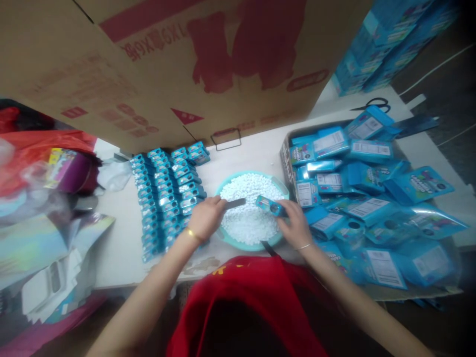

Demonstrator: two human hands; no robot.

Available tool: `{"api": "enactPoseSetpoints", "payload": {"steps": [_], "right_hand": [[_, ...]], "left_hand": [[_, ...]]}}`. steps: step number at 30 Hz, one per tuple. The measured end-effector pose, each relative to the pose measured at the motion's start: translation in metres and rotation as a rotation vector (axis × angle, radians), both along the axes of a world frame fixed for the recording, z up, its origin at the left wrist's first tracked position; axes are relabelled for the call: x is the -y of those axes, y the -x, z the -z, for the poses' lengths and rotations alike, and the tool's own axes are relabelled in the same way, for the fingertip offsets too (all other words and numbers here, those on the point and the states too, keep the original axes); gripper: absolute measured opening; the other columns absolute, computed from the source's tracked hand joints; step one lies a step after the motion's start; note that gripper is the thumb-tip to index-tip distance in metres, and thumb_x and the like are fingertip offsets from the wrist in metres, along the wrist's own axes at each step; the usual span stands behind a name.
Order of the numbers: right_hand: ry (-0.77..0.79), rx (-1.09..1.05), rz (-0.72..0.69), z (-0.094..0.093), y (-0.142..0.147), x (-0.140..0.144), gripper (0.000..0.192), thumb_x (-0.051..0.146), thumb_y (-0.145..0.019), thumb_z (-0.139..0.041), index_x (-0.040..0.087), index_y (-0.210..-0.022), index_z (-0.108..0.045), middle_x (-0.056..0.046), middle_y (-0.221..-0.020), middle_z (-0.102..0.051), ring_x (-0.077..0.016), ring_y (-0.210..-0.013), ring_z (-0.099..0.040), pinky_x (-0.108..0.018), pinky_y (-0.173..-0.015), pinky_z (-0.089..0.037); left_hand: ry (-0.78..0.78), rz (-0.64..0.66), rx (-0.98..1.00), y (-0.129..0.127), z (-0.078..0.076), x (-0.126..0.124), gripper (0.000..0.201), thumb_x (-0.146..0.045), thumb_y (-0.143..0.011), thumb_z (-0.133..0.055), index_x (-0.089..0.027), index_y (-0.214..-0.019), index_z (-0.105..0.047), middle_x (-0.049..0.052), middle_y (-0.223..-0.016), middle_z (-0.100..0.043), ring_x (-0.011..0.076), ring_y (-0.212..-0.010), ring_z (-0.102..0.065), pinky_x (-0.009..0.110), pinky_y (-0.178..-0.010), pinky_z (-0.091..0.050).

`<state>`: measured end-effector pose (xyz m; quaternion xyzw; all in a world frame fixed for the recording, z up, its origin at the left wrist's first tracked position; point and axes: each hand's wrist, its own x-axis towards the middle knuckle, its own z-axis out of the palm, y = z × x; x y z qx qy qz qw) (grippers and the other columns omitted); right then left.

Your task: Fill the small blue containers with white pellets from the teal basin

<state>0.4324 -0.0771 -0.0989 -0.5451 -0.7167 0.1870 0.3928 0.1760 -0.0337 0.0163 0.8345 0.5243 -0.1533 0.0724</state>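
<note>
The left hand (206, 217) has its fingers closed on a flat dark scoop (235, 203) over the bowl (226, 237) of white pellets (249, 218). The right hand (295, 223) has its fingers clamped around a small blue box (269, 205), just right of the scoop, above the pellets.

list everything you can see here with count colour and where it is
round teal plastic bowl: one, teal, table centre, full of small white pellets
small blue rectangular boxes: many, blue, in rows left of the bowl
flat blue printed packets: many, blue, piled in a tray on the right
large brown cardboard carton: one, brown with red print, behind the table
black-handled scissors: one, far right on the table
red plastic bag: one, far left
left hand: holds a thin dark flat tool over the bowl
right hand: holds one small blue box over the bowl
</note>
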Motion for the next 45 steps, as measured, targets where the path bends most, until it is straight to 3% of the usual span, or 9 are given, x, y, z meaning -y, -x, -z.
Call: {"api": "enactPoseSetpoints", "payload": {"steps": [6, 11, 15, 22, 28, 34, 40, 42, 45], "right_hand": [[0.035, -0.086, 0.125, -0.007, -0.012, -0.002, 0.035, 0.025, -0.083, -0.055, 0.022, -0.118, -0.052, -0.010, -0.112, -0.059, -0.0266, -0.106, -0.055, -0.046, -0.092, -0.046], [0.089, -0.149, 0.198, -0.009, -0.014, -0.001, 0.036, 0.031, -0.083, -0.058, 0.021, -0.117, -0.052, -0.010, -0.110, -0.060, -0.0261, -0.103, -0.056, -0.045, -0.091, -0.046], [0.099, -0.148, 0.202, -0.008, -0.015, 0.002, 0.037, 0.032, -0.083, -0.057, 0.021, -0.118, -0.052, -0.010, -0.110, -0.059, -0.0264, -0.104, -0.056, -0.045, -0.091, -0.046], [0.019, -0.021, 0.098, -0.004, -0.007, -0.002, 0.037, 0.020, -0.082, -0.051, 0.021, -0.119, -0.051, -0.011, -0.112, -0.059, -0.0278, -0.106, -0.053, -0.047, -0.093, -0.045], [-0.017, 0.068, -0.048, -0.005, 0.013, -0.001, 0.045, 0.010, -0.077, -0.046, 0.021, -0.121, -0.050, -0.010, -0.113, -0.059, -0.0278, -0.108, -0.052, -0.048, -0.093, -0.046], [-0.034, 0.049, -0.102, -0.005, 0.023, 0.005, 0.046, 0.008, -0.076, -0.046, 0.020, -0.121, -0.051, -0.011, -0.110, -0.059, -0.0270, -0.104, -0.054, -0.046, -0.090, -0.048], [-0.036, 0.025, -0.077, 0.000, 0.018, 0.006, 0.044, 0.010, -0.079, -0.046, 0.019, -0.122, -0.050, -0.012, -0.112, -0.059, -0.0271, -0.106, -0.053, -0.046, -0.092, -0.047], [-0.032, 0.025, -0.054, 0.001, 0.013, 0.005, 0.044, 0.011, -0.079, -0.047, 0.020, -0.122, -0.049, -0.011, -0.113, -0.059, -0.0270, -0.108, -0.053, -0.046, -0.093, -0.047], [-0.015, -0.009, 0.000, 0.002, 0.003, 0.003, 0.042, 0.015, -0.080, -0.049, 0.021, -0.121, -0.049, -0.010, -0.113, -0.058, -0.0270, -0.108, -0.053, -0.046, -0.093, -0.046]], "left_hand": [[0.147, -0.161, 0.238, 0.002, 0.128, 0.003, 0.020, -0.021, -0.092, -0.041, -0.018, -0.103, -0.057, 0.009, -0.103, -0.059, 0.0218, -0.099, -0.055, 0.034, -0.084, -0.046], [0.169, -0.221, 0.563, -0.039, 0.166, 0.002, 0.023, -0.019, -0.087, -0.049, -0.018, -0.109, -0.055, 0.009, -0.110, -0.059, 0.0215, -0.103, -0.056, 0.035, -0.091, -0.045], [0.188, -0.195, 0.697, -0.025, 0.145, 0.002, 0.021, -0.026, -0.087, -0.051, -0.018, -0.106, -0.055, 0.007, -0.101, -0.062, 0.0190, -0.092, -0.059, 0.033, -0.085, -0.047], [0.114, -0.019, 0.741, 0.014, 0.050, 0.012, 0.021, -0.026, -0.089, -0.048, -0.018, -0.108, -0.054, 0.007, -0.097, -0.062, 0.0166, -0.087, -0.058, 0.030, -0.080, -0.047], [0.098, 0.149, 0.386, -0.010, -0.017, 0.006, 0.019, -0.026, -0.090, -0.045, -0.018, -0.103, -0.056, 0.007, -0.095, -0.062, 0.0184, -0.086, -0.059, 0.029, -0.073, -0.048], [0.051, 0.176, 0.054, -0.051, -0.056, 0.014, 0.016, -0.015, -0.088, -0.042, -0.015, -0.088, -0.059, 0.010, -0.085, -0.060, 0.0205, -0.075, -0.058, 0.031, -0.062, -0.047], [-0.038, 0.189, 0.115, -0.045, -0.061, 0.018, 0.019, -0.015, -0.090, -0.039, -0.016, -0.088, -0.058, 0.008, -0.082, -0.057, 0.0192, -0.077, -0.055, 0.029, -0.065, -0.047], [-0.053, 0.115, 0.138, -0.022, -0.042, 0.013, 0.016, -0.020, -0.090, -0.042, -0.018, -0.093, -0.057, 0.007, -0.086, -0.057, 0.0197, -0.081, -0.055, 0.029, -0.067, -0.046], [0.029, -0.063, 0.125, 0.013, 0.016, 0.006, 0.013, -0.022, -0.089, -0.045, -0.018, -0.095, -0.056, 0.008, -0.091, -0.058, 0.0205, -0.084, -0.056, 0.030, -0.070, -0.046]]}}
